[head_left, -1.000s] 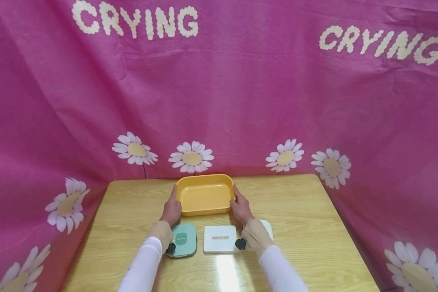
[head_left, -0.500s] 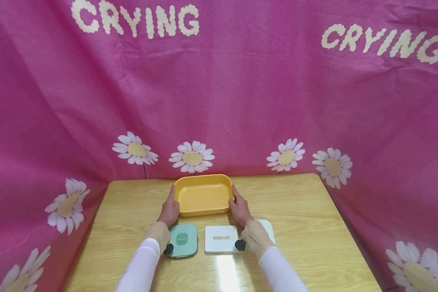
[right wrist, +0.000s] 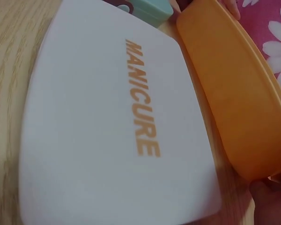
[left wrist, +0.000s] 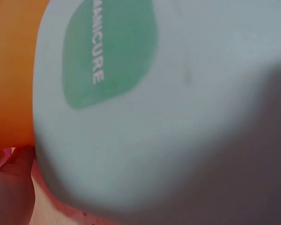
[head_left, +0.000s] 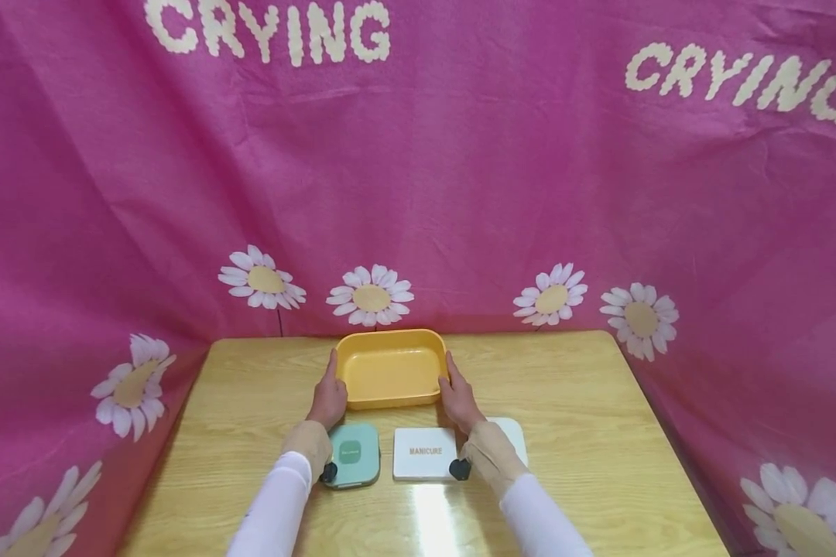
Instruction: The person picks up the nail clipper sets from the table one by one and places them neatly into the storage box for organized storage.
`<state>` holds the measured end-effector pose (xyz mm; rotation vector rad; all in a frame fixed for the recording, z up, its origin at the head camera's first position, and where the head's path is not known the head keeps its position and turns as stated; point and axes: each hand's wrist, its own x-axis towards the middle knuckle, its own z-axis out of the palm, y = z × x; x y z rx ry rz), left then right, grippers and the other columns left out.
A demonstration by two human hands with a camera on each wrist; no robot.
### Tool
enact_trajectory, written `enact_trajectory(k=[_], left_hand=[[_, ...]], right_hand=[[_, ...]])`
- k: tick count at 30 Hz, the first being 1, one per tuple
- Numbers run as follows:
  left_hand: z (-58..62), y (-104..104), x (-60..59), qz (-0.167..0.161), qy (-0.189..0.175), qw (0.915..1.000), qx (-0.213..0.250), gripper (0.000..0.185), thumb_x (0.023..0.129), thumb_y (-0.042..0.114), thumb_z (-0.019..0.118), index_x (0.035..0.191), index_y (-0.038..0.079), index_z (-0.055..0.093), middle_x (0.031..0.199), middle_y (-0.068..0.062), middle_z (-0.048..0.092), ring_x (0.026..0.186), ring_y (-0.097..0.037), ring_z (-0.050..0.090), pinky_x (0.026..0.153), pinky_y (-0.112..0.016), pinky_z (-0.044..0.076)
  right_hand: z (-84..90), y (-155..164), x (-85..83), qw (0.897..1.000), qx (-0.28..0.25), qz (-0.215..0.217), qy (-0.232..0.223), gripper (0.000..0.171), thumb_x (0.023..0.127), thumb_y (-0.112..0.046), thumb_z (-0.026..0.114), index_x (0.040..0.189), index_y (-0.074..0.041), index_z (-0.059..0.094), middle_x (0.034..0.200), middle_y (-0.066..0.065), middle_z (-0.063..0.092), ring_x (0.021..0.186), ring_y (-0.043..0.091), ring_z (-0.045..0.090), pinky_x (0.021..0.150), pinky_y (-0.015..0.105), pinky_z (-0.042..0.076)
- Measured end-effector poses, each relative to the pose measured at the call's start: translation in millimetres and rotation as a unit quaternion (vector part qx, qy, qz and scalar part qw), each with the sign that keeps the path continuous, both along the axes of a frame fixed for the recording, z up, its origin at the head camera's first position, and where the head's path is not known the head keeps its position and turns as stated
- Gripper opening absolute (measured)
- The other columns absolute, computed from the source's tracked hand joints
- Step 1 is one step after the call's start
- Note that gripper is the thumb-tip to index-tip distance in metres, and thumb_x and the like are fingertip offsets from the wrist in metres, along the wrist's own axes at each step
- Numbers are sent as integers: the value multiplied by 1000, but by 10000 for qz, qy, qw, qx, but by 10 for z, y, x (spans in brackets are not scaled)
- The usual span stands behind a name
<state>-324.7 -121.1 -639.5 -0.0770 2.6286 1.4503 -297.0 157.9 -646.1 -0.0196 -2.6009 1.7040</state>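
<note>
An empty yellow tray [head_left: 392, 370] sits at the back middle of the wooden table [head_left: 571, 402]. My left hand [head_left: 329, 398] rests against its left end and my right hand [head_left: 458, 398] against its right end, fingers stretched along the tray walls. Just in front lie a pale green manicure box [head_left: 351, 455] under my left wrist and a white box marked MANICURE [head_left: 425, 452] beside my right wrist. The left wrist view is filled by the green box [left wrist: 154, 117], with the tray [left wrist: 9, 70] behind it. The right wrist view shows the white box [right wrist: 112, 126] beside the tray [right wrist: 234, 93].
Another white flat box [head_left: 514, 435] lies partly hidden under my right wrist. A pink curtain [head_left: 418, 193] with daisies hangs close behind and beside the table. Bare wood lies left and right of the tray.
The view has shifted slightly. Both hands stay against the tray ends, and the tray sits a touch nearer the table's back edge.
</note>
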Motion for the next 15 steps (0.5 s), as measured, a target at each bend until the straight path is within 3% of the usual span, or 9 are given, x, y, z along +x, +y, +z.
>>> enact_trajectory(k=[5,10,15], left_hand=[[-24,-22,-29,21,131,9999,-16,69,108,4,32,170,14,3,173,-19,20,156,-37,30,127,-53,23],[-22,-27,-2,67,-29,9999,135,69,109,8,32,170,16,2,173,-17,20,145,-38,43,127,-53,24],[-13,-20,7,88,60,9998,146,69,108,7,32,170,13,4,173,-18,21,152,-39,36,127,-53,24]], right_hand=[[5,13,-4,9998,-46,152,122,60,112,-11,42,166,1,19,169,24,25,155,44,25,128,54,21],[2,33,3,9996,-71,254,129,60,112,-11,43,165,3,19,169,26,25,155,45,25,128,56,21],[7,22,22,9996,-57,229,163,61,112,-13,44,165,3,19,170,24,24,156,43,25,129,54,20]])
